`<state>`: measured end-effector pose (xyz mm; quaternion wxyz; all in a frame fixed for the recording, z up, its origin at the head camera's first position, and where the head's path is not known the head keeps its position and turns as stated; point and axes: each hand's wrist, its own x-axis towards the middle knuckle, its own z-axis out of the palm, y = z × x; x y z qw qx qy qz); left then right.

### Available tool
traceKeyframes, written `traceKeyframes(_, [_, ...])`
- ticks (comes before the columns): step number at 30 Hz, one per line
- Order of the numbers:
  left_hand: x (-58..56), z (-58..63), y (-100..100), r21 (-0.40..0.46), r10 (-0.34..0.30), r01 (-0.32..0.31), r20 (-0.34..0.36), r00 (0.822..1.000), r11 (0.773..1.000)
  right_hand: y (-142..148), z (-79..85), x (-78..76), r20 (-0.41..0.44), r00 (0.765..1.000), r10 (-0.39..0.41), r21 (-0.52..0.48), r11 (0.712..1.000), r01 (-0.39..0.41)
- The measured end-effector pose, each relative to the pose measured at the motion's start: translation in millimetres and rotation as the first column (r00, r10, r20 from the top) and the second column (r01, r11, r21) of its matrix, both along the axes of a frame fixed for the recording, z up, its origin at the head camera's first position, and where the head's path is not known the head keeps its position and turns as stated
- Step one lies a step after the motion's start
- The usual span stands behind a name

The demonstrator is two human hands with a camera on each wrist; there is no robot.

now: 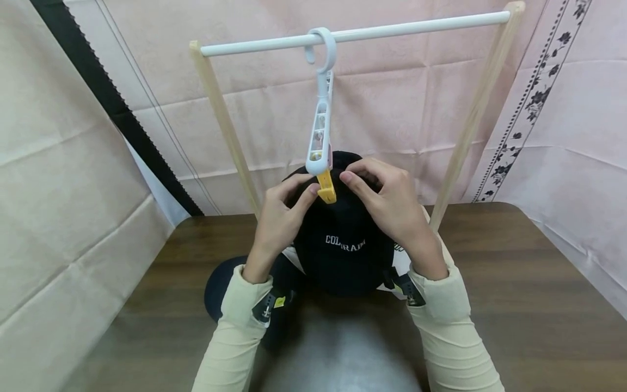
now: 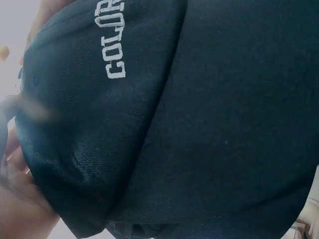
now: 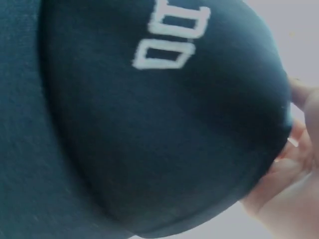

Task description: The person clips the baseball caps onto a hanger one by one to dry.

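Observation:
A black baseball cap (image 1: 338,261) with white lettering faces me at the middle of the head view, its brim pointing down. My left hand (image 1: 281,215) grips the cap's upper left, thumb tip beside a yellow clip (image 1: 326,188). On the upper right, my right hand (image 1: 392,201) pinches the cap's fabric between thumb and fingers. The clip hangs from the lower end of a pale blue folding hanger (image 1: 320,130), directly over the cap's crown. Cap fabric (image 2: 224,124) fills most of both wrist views and hides many of the fingers.
The hanger hooks over a white rod (image 1: 416,27) between two wooden posts (image 1: 470,125). A dark navy cap (image 1: 220,286) lies on the brown table (image 1: 539,283) left of my left wrist. Something white (image 1: 401,261) shows behind the held cap. Pale cloth hangs behind.

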<state>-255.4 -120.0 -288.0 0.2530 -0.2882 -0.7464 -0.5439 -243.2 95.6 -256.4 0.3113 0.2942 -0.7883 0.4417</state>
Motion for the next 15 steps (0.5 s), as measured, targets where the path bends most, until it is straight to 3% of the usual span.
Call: traceKeyframes(15, [-7.0, -3.4, -13, -0.029, -0.012, 0.014, 0.073, 0.997, 0.999, -3, 8.0, 18.9, -0.151, 0.988, 0.044, -0.001, 0.999, -0.045])
